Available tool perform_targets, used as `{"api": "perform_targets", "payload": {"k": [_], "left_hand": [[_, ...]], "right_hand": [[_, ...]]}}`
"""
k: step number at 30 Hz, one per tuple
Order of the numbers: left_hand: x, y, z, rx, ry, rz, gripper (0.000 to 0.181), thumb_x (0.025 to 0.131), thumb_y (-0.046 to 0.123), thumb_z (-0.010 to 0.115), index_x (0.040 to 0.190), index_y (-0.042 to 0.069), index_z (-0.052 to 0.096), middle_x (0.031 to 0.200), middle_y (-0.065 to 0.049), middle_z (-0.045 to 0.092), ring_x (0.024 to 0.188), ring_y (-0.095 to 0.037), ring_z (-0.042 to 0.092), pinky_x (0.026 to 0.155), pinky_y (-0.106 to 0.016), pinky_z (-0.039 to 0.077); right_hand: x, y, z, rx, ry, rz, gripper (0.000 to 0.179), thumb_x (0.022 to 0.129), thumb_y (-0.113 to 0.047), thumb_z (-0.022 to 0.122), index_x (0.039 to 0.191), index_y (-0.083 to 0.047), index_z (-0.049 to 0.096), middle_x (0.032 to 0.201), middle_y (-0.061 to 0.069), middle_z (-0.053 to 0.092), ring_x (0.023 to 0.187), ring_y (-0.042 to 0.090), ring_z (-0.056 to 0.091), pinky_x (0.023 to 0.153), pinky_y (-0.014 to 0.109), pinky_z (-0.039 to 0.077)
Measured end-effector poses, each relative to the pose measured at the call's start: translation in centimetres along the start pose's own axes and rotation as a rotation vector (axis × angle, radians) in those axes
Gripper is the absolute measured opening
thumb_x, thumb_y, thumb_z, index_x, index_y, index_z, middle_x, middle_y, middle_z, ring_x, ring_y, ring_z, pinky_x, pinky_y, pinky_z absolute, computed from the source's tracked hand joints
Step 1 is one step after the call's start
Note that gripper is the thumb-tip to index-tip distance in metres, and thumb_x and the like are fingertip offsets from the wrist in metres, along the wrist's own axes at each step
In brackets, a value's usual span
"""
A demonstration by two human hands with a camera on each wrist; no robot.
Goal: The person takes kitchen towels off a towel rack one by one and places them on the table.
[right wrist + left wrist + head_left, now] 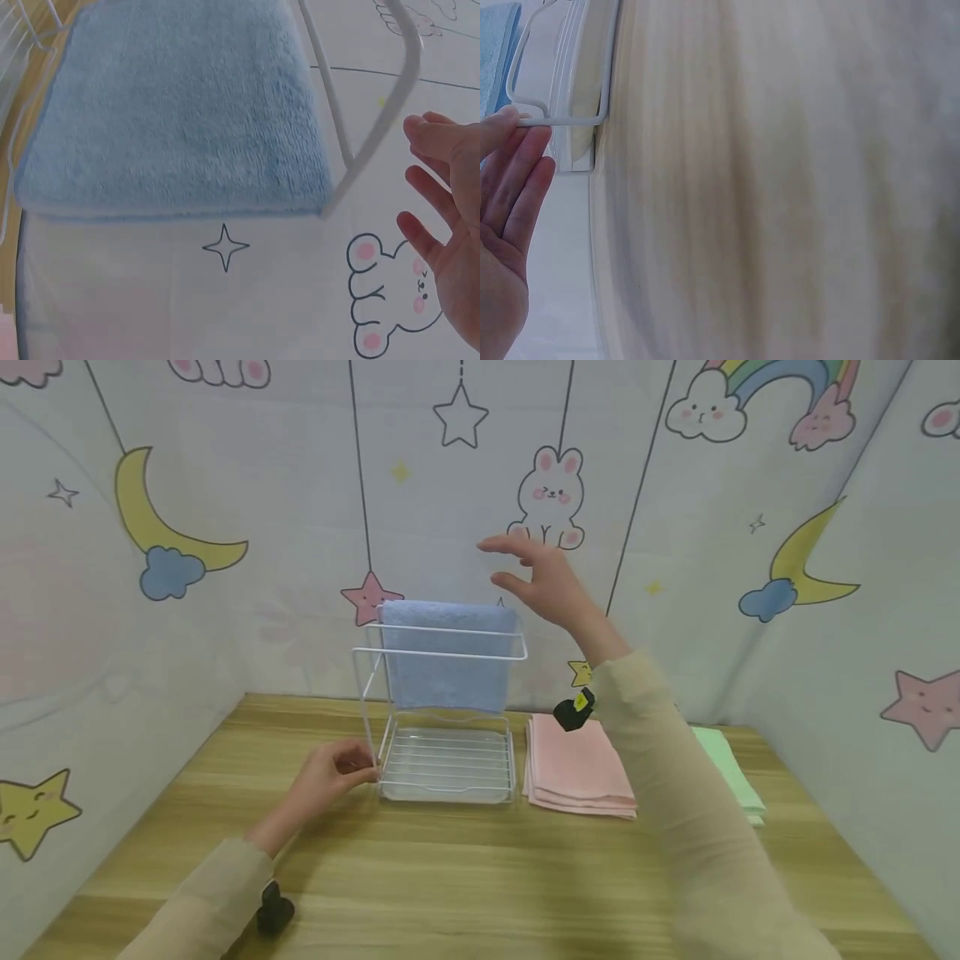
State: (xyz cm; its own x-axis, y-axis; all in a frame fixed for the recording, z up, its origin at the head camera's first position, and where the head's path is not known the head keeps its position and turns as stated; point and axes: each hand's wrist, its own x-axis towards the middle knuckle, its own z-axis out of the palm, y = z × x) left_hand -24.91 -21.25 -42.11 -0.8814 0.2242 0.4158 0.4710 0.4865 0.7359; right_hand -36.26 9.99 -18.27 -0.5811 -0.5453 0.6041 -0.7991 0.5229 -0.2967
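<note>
A white wire rack (450, 654) with a tray (450, 764) in its base stands on the wooden table. Over its rear top bar hangs a blue towel (450, 668), fluffy and folded, also large in the right wrist view. My left hand (333, 781) pinches the rack's left upright low down; in the left wrist view thumb and fingers (532, 146) meet on the white wire. Up above the rack's right end, my right hand (551, 581) is raised with its fingers apart and nothing in them. The right wrist view shows that hand (457, 195) beside the rack's top bar.
Folded pink cloths (577, 768) lie stacked right of the rack, close to its base. Farther right, green cloths (727, 768) are partly hidden behind the right sleeve. A white printed backdrop (300, 527) rises behind the table and along both sides.
</note>
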Motion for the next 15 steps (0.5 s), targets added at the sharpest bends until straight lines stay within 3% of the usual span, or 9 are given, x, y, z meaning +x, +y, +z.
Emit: {"api": "perform_targets", "payload": {"k": [4,6,11,15], "left_hand": [[0.0,-0.2,0.0,0.009,0.001,-0.008,0.014,0.075,0.005,0.076,0.083,0.005,0.064,0.078,-0.011,0.070,0.069,-0.002,0.063,0.062,-0.020,0.055],[0.2,-1.1,0.2,0.010,0.005,-0.014,0.014,0.074,0.007,0.076,0.083,0.007,0.064,0.078,-0.008,0.070,0.069,0.001,0.062,0.063,-0.019,0.055],[0.1,-0.5,0.3,0.026,0.010,-0.021,0.015,0.074,0.000,0.075,0.083,0.001,0.064,0.078,-0.013,0.070,0.069,-0.006,0.063,0.062,-0.020,0.055],[0.1,-0.4,0.3,0.021,0.004,-0.020,0.014,0.074,0.000,0.075,0.083,0.001,0.064,0.078,-0.013,0.070,0.070,-0.007,0.064,0.062,-0.020,0.055]], "right_hand": [[0.2,-0.3,1.7,0.013,0.014,-0.018,0.039,0.089,-0.018,0.064,0.127,-0.019,0.057,0.133,-0.004,0.056,0.126,0.009,0.048,0.100,0.036,0.045],[0.3,-0.5,2.4,0.009,0.009,-0.030,0.038,0.089,-0.018,0.064,0.127,-0.018,0.057,0.132,-0.004,0.057,0.126,0.009,0.048,0.099,0.034,0.045],[0.3,-0.9,3.7,0.011,-0.021,-0.041,0.039,0.089,-0.018,0.064,0.127,-0.017,0.057,0.133,-0.003,0.057,0.127,0.011,0.048,0.099,0.034,0.046],[0.2,-1.1,4.3,0.008,-0.046,-0.011,0.038,0.089,-0.018,0.064,0.126,-0.017,0.058,0.131,-0.002,0.058,0.119,0.015,0.054,0.094,0.031,0.048]]}}
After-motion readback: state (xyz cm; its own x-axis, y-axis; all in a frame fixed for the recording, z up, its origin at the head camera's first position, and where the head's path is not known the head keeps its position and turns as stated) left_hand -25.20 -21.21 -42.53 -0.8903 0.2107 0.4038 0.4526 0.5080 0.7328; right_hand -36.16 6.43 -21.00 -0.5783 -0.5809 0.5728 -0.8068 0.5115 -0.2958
